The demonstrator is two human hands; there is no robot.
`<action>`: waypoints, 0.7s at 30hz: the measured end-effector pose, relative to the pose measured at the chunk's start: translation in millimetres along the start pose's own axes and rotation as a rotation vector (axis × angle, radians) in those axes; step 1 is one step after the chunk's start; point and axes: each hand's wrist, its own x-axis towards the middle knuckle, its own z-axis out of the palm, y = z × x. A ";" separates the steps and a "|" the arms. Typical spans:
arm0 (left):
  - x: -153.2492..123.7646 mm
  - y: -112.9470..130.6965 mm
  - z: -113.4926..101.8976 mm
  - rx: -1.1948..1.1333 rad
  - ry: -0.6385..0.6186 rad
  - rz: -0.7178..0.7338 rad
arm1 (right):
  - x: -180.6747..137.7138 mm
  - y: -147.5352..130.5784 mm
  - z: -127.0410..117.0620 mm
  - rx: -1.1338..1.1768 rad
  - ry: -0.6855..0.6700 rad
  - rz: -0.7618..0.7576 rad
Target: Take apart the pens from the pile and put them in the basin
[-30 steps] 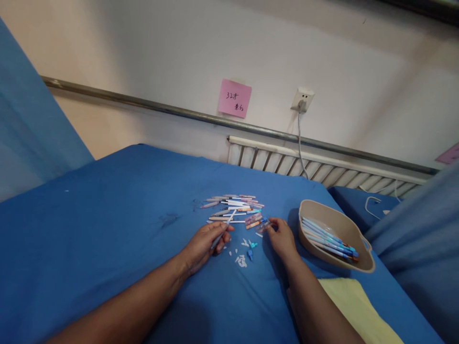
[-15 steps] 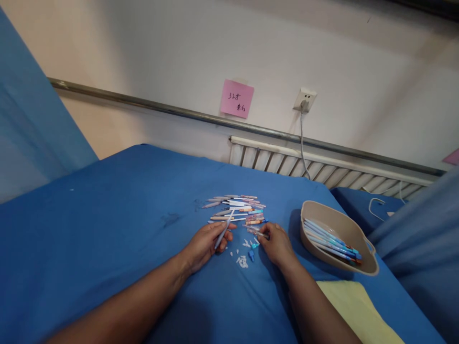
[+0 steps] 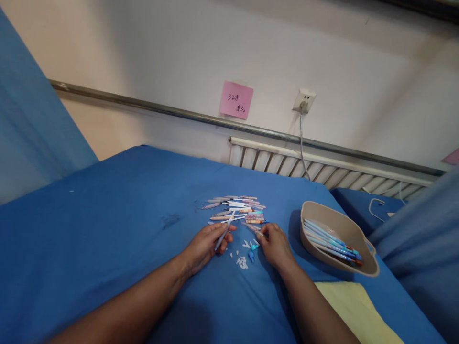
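Note:
My left hand [image 3: 206, 244] rests on the blue cloth with its fingers closed round a thin white pen refill [image 3: 225, 228] that points up and away. My right hand [image 3: 274, 244] lies just to its right, fingertips pinching a patterned pen barrel [image 3: 254, 228]. Between the two hands lie small white and blue pen pieces [image 3: 246, 253]. Beyond the hands is a loose pile of pen parts [image 3: 237, 209] in pink, white and orange.
A beige oval basket [image 3: 324, 212] with several blue pens stands to the right. A yellow cloth [image 3: 353, 310] lies near the front right. Behind the blue table [image 3: 107, 229] are a radiator, a wall socket with a cable, and a pink note [image 3: 236, 99].
My right hand has slid left from the pile's right end towards my left hand, bringing a patterned pen barrel with it. My left hand has kept hold of the refill.

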 end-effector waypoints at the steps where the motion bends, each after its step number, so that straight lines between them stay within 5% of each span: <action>1: 0.1 0.0 0.0 -0.001 0.000 0.000 | 0.7 0.6 1.2 0.037 0.010 0.012; 11: 0.4 -0.2 0.3 0.003 -0.001 -0.005 | 5.9 4.5 20.2 0.615 0.048 0.145; 21: 1.2 -0.8 0.9 0.001 -0.004 0.003 | 6.1 1.3 16.4 0.644 0.021 0.134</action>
